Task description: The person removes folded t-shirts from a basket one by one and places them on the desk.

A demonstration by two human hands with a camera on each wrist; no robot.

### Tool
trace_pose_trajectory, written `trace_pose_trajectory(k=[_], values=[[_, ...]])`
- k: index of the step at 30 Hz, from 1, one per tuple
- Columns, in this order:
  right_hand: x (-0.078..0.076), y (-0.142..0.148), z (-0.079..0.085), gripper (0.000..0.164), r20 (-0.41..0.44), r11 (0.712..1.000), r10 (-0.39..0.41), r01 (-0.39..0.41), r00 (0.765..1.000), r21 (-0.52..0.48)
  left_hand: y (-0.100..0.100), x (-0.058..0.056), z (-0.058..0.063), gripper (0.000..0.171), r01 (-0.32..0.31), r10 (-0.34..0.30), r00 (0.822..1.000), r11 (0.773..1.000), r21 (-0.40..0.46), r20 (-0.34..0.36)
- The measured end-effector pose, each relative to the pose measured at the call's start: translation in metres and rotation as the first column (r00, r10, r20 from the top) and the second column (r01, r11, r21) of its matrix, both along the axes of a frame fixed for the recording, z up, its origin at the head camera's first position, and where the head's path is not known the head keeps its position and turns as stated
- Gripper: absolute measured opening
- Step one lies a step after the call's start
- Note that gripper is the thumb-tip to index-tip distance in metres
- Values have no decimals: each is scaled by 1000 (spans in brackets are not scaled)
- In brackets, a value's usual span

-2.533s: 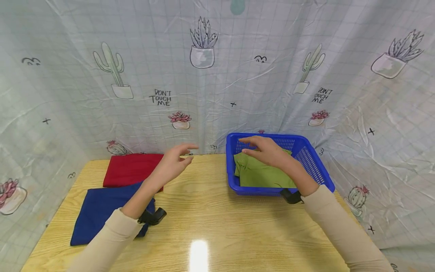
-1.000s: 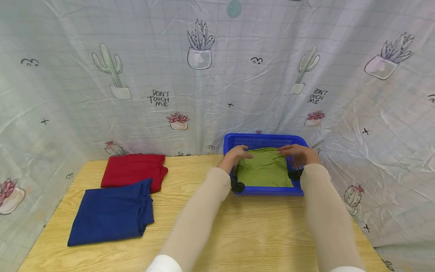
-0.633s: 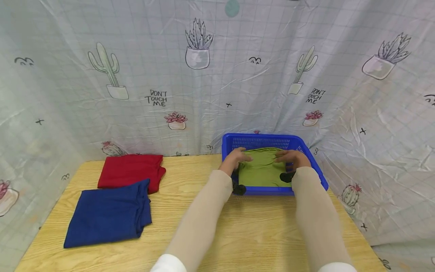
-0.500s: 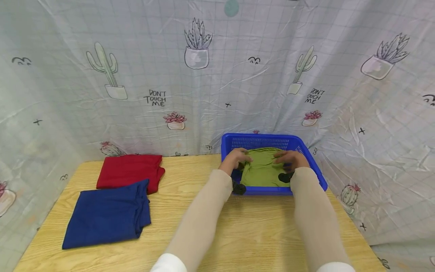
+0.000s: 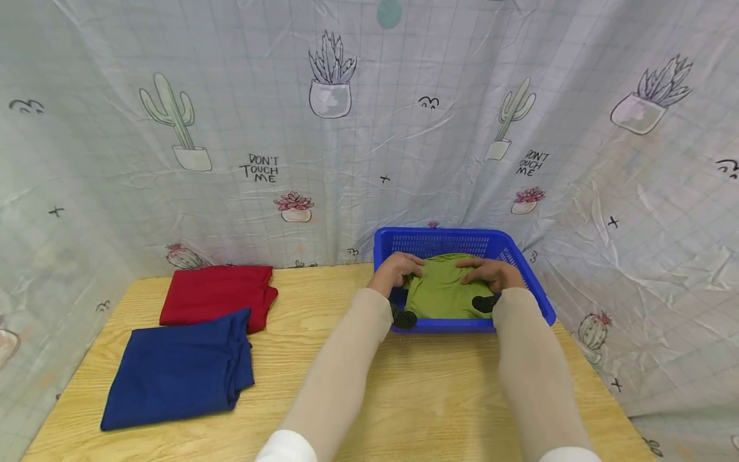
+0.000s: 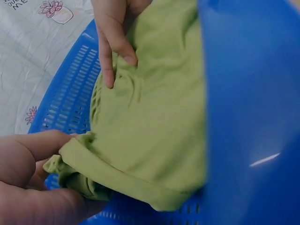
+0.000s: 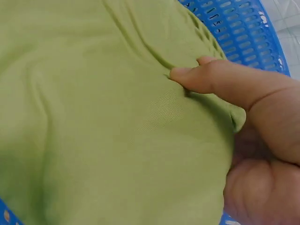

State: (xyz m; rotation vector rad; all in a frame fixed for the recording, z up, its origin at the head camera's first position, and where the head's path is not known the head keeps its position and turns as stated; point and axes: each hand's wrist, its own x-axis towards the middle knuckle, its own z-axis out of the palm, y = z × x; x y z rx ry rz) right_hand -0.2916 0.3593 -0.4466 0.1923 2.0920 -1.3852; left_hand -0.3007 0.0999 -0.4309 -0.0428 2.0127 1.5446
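A folded green garment (image 5: 441, 292) lies inside a blue plastic basket (image 5: 462, 326), its cloth softly wrinkled. My left hand (image 5: 397, 269) grips the garment's left edge; in the left wrist view thumb and fingers close around the bunched fold there. At the opposite edge my right hand (image 5: 495, 273) holds the cloth. The right wrist view shows the right hand (image 7: 267, 108) with digits on top of the fabric and the rest of the hand curled at its side, partly hidden beneath. Both hands are within the basket's walls.
On the left of the wooden table (image 5: 427, 398) lie a folded red garment (image 5: 213, 294) and a folded blue garment (image 5: 179, 372), the blue one slightly overlapping the red. A patterned curtain (image 5: 323, 160) hangs right behind the basket and along both sides.
The left hand came from over the table at left into the basket. Both hands reached the green garment's edges and took hold; its cloth is drawn slightly inward.
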Motion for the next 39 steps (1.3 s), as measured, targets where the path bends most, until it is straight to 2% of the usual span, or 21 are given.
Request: trace_pose_trajectory(k=[4,10,12,14,18,24,30,34,36,39], values=[[-1,1,1,63,6,1000,12,-12,1000,-25,-2,-3,2,37,-1,1,1000,1000,-10,22],[1,6,0,60,-63,1000,21,-21,998,3,-1,-1,2,35,-37,37,999,999,-36,-2],[2,8,-2,59,-81,1000,4,-6,997,-20,-2,1,2,34,-47,47,999,999,-8,-5],[3,10,-4,59,-104,999,1,-5,995,-39,-3,2,1,36,-27,27,1000,1000,8,-15],[5,14,-9,62,-154,996,15,-29,988,-90,-5,0,-1,41,-2,1,1000,997,74,10],[7,15,-9,63,-189,998,-56,47,980,-52,-6,-6,-2,47,3,-17,997,982,189,76],[10,16,-9,64,-238,994,-101,107,966,13,-5,-8,-5,49,7,-48,991,950,313,125],[10,15,-5,65,-273,994,-112,107,955,-33,-6,-8,-4,46,2,-41,992,947,320,115],[9,17,0,64,-296,993,-114,106,948,-44,-7,-7,-5,44,-4,-30,994,950,313,102],[8,20,10,64,-332,993,-115,103,936,-56,-7,-7,-4,46,-14,-22,995,941,337,101]])
